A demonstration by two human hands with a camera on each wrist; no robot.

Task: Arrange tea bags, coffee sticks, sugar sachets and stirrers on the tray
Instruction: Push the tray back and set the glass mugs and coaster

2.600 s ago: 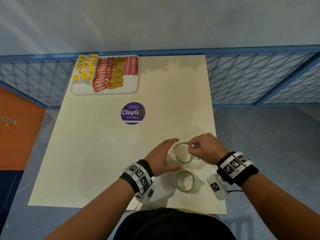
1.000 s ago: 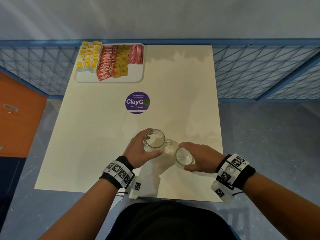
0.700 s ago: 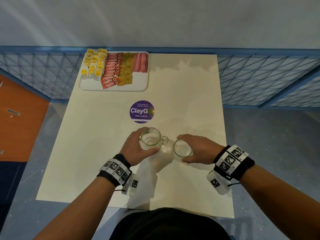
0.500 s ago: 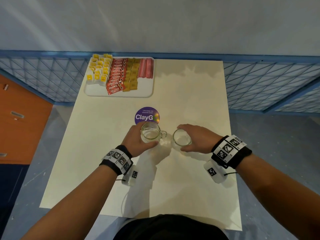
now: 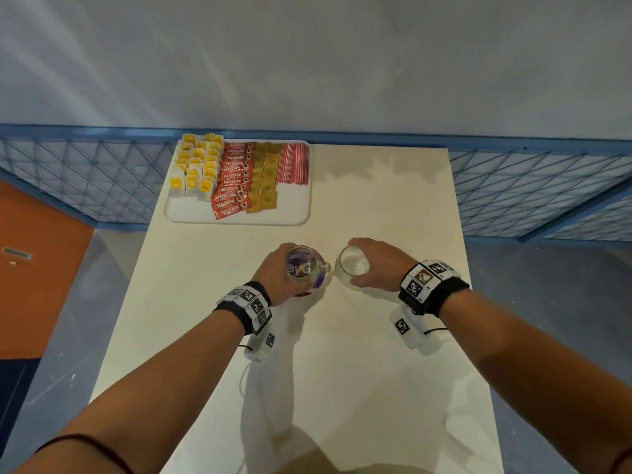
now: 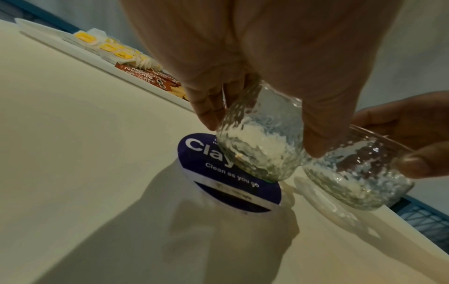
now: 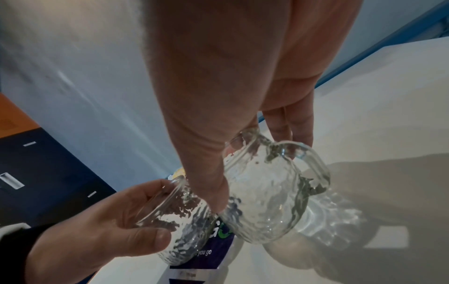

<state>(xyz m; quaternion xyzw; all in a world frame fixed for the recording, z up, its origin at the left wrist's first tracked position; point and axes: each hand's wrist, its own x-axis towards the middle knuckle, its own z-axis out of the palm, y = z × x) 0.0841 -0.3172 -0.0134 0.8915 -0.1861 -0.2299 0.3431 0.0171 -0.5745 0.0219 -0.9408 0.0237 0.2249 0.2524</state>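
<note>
Dimpled glass mugs, seemingly lifted, fill each hand.

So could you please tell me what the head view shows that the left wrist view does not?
Only the head view shows the whole tray with its four rows: tea bags, coffee sticks, sugar sachets and stirrers, plus both wrist bands.

Only the left wrist view shows the ClayGo sticker text "Clean as you go", and both mugs lifted off the table.

Both show the left hand holding one glass mug and the right hand holding the other mug, side by side.
</note>
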